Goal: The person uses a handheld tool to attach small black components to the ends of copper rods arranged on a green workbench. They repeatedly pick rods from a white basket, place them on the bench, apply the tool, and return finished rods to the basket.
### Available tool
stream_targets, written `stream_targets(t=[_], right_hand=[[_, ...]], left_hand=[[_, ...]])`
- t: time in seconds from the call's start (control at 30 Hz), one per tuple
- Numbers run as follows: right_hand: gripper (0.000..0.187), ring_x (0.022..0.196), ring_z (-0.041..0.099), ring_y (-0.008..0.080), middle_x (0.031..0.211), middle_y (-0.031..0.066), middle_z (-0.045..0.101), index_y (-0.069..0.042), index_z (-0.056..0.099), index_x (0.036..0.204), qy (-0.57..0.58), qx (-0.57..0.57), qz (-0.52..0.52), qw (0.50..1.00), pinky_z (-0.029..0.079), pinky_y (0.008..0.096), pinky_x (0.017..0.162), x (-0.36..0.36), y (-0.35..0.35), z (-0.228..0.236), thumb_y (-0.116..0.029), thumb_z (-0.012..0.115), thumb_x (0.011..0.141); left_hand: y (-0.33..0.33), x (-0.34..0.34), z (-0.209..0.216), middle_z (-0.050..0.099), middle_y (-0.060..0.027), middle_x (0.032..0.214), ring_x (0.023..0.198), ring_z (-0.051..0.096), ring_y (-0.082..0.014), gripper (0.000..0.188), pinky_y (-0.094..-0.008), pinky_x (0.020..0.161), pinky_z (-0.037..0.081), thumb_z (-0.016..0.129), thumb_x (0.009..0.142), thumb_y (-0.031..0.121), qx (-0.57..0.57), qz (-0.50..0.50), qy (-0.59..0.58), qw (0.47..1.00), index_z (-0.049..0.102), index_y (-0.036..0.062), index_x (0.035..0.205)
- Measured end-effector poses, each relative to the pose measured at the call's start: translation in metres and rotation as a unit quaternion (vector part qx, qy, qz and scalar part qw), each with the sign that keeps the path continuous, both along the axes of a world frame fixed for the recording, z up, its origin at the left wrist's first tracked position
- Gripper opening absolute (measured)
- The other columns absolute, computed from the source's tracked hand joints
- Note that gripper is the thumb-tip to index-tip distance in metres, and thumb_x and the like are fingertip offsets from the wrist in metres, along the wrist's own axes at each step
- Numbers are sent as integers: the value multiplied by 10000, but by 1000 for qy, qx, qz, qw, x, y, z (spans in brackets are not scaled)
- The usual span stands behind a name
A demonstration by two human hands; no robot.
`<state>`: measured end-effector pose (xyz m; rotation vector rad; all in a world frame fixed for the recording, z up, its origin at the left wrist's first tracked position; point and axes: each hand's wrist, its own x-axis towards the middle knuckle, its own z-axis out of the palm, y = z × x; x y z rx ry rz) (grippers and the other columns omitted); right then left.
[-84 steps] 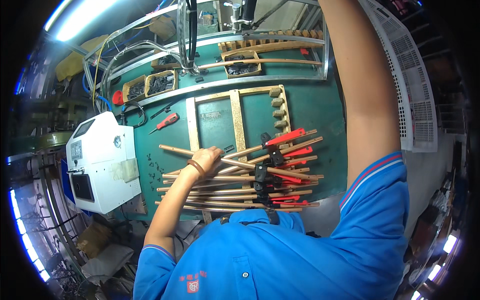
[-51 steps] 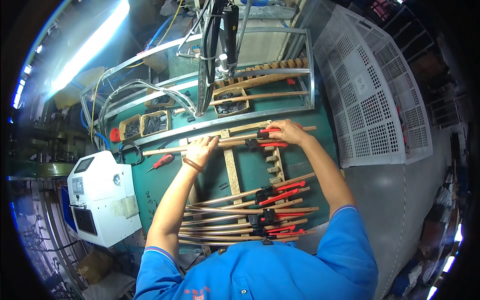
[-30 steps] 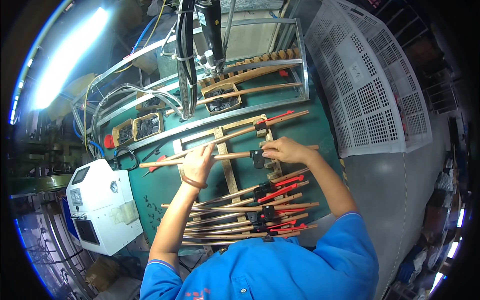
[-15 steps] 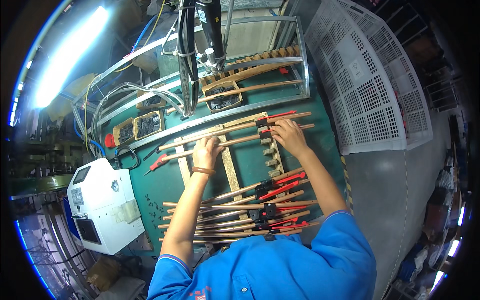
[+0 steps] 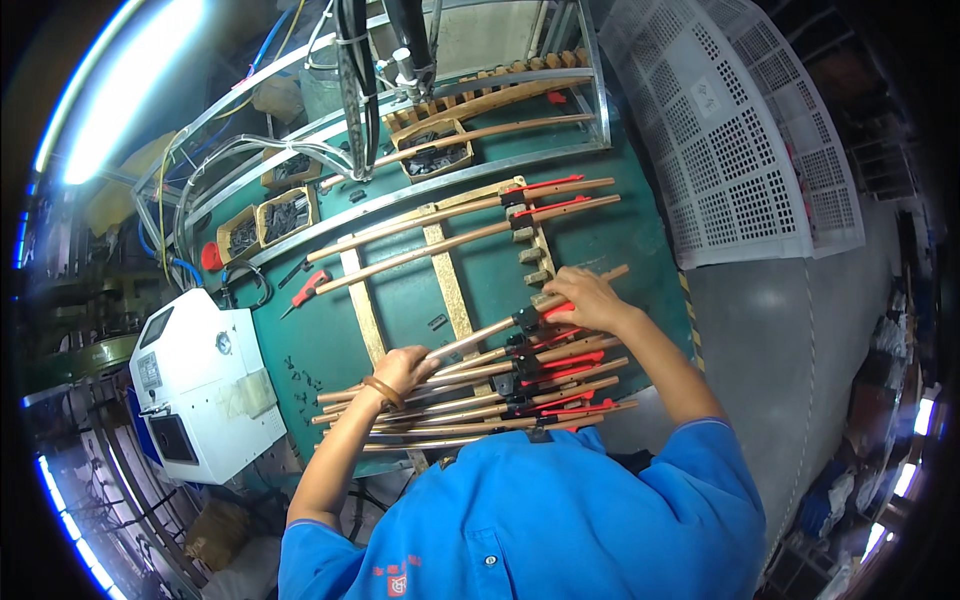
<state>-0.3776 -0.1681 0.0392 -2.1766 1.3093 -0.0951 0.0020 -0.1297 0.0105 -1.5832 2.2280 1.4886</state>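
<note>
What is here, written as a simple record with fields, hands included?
Left hand: holds the left part of a round copper-coloured rod
Right hand: holds that rod beside its black bracket
Pale wooden slat frame: two similar rods lie across it
Near the body: pile of more such rods
Left: red-handled screwdriver, white boxy machine
Right: white perforated plastic crate
Surface: green tabletop

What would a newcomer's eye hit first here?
Probably the copper-coloured rods with red levers, heaped along the near side of the green bench, left hand and right hand at the far one. Then the glaring light tube, upper left, and white perforated crate, right.
</note>
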Motion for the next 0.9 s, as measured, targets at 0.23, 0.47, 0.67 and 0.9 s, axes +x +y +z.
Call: stream_targets(t=[0.23,0.47,0.67,0.9], right_hand=[[213,844,571,228,862,24,597,-94,633,923,-17,-241,-37,970,446,362,777,-3,-51,30,-99,696,721],[125,910,577,218,914,49,599,-68,610,906,-11,-435,-53,899,446,355,832,2,-75,-21,-96,579,788],[114,963,580,243,965,68,613,-45,580,892,-20,-433,-53,899,451,362,851,-9,-83,-31,-80,593,784],[252,1036,560,245,1057,54,601,-65,607,1001,8,-411,-27,911,445,375,905,-12,-75,-27,-78,654,754]], left_hand=[[-69,-32,35,609,-76,779,727,605,-271,196,-367,635,480,742,719,148,-447,101,11,889,664,94,891],[-92,-37,-28,608,-88,810,755,596,-267,255,-363,677,484,712,728,18,-450,122,99,879,669,64,975],[-96,-50,-28,612,-78,811,751,593,-263,191,-366,662,481,707,737,51,-471,139,55,869,662,78,921],[-103,-45,-31,617,-60,821,762,594,-273,151,-379,659,483,706,737,97,-477,120,39,870,646,89,876]])
